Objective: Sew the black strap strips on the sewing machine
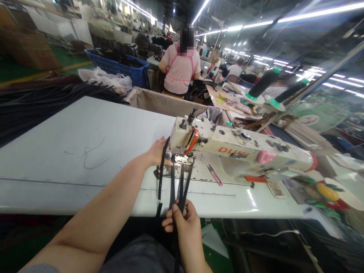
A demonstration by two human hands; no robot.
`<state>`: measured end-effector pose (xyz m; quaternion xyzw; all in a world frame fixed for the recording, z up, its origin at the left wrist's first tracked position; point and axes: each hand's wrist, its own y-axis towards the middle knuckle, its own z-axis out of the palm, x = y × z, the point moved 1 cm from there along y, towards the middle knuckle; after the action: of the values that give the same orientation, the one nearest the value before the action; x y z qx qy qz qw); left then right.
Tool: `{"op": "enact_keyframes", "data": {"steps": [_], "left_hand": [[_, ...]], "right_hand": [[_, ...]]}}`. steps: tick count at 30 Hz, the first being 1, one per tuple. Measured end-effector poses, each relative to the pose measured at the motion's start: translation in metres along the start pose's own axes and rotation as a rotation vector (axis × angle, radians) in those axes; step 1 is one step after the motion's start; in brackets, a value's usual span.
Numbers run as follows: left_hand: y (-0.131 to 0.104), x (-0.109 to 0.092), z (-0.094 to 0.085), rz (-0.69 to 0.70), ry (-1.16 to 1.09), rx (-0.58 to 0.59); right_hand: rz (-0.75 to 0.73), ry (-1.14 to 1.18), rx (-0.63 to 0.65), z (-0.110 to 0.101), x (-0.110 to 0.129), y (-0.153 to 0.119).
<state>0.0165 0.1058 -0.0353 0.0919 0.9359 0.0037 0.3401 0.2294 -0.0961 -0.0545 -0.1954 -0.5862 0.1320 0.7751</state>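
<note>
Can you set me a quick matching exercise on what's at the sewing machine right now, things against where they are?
Things:
1. left hand
2. right hand
3. pink thread snips
4. black straps

Places:
A. lying on the machine bed
B. at the table's near edge, gripping the straps
C. beside the presser foot
D. running from the needle to the near edge

Pairs: 1-C, 2-B, 3-A, 4-D

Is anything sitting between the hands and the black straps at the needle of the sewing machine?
Nothing visible. The left hand rests against the black straps beside the sewing machine head, and the right hand grips their near ends at the table edge. The pink thread snips lie off to the right, clear of the straps.
</note>
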Motion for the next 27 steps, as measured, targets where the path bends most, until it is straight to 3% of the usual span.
{"op": "enact_keyframes", "data": {"steps": [8, 16, 27], "left_hand": [[-0.001, -0.008, -0.003, -0.007, 0.076, 0.105], [0.002, -0.008, -0.001, -0.001, 0.153, 0.140], [0.003, -0.002, -0.001, 0.055, 0.159, 0.082]], "right_hand": [[0.020, -0.051, 0.043, -0.008, 0.021, -0.020], [0.021, -0.053, 0.033, -0.015, 0.020, -0.030], [-0.058, -0.042, -0.003, -0.026, -0.015, -0.017]]}}
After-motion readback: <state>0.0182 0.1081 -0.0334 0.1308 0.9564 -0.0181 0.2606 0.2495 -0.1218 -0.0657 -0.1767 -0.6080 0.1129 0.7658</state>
